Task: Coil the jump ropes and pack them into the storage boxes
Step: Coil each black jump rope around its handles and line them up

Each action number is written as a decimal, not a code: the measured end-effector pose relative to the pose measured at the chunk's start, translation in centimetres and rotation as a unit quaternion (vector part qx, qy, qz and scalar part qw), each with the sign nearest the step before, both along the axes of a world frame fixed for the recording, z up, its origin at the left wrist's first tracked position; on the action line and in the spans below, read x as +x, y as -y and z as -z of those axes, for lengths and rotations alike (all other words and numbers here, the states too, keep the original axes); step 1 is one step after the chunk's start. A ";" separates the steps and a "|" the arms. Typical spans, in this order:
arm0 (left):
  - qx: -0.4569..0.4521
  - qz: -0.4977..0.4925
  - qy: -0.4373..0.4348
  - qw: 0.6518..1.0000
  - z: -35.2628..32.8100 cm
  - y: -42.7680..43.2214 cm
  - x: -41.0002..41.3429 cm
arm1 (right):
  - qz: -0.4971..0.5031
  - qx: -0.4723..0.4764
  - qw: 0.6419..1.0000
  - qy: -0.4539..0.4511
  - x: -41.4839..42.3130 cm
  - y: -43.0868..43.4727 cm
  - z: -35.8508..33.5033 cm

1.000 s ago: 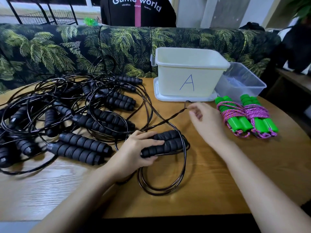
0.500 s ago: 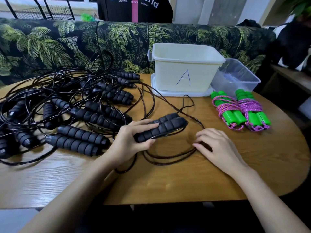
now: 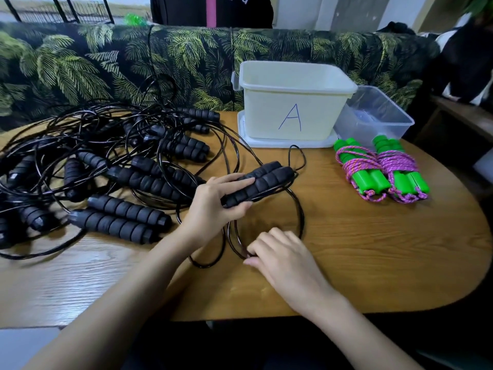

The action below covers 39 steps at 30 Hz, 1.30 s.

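Wooden surface (image 3: 373, 249) with a rounded end, backed by a palm-print sofa. Just behind the cream box marked A (image 3: 293, 108) sits a clear box (image 3: 373, 116); in front of it and to its right lie two wound pink ropes with green handles (image 3: 381, 172).

The left hand (image 3: 216, 201) is wrapped around a pair of black foam handles (image 3: 261, 182), in front of box A. The right hand (image 3: 280, 257), nearer the viewer, presses loops of thin black cord (image 3: 300, 209) flat with fingers close together; whether it pinches the cord is hard to tell.

To coil well, it likely helps to keep both handles clamped together and gather even loops, free of the tangled black rope pile (image 3: 106, 172) left of box A. Its glossy, springy cord will probably spread open if let go.
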<state>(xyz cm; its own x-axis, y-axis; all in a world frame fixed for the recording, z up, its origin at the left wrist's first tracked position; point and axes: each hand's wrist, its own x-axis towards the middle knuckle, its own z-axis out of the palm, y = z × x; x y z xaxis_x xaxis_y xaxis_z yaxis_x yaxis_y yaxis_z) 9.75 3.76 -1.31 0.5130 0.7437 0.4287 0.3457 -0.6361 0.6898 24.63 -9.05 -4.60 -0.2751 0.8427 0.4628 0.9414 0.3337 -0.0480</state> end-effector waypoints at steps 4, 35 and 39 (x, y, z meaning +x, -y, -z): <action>-0.037 -0.004 0.086 0.996 -1.6 -0.5 -1.5 | -0.020 0.000 1.000 -0.015 2.1 0.7 -0.8; 0.139 -0.146 -0.349 0.915 -5.6 3.3 -2.0 | 0.066 -0.119 0.969 -0.207 -1.8 -0.3 -11.9; 0.124 -0.177 -0.264 0.940 -4.9 3.5 -2.5 | 0.079 -0.145 0.929 -0.332 -1.4 1.1 -9.4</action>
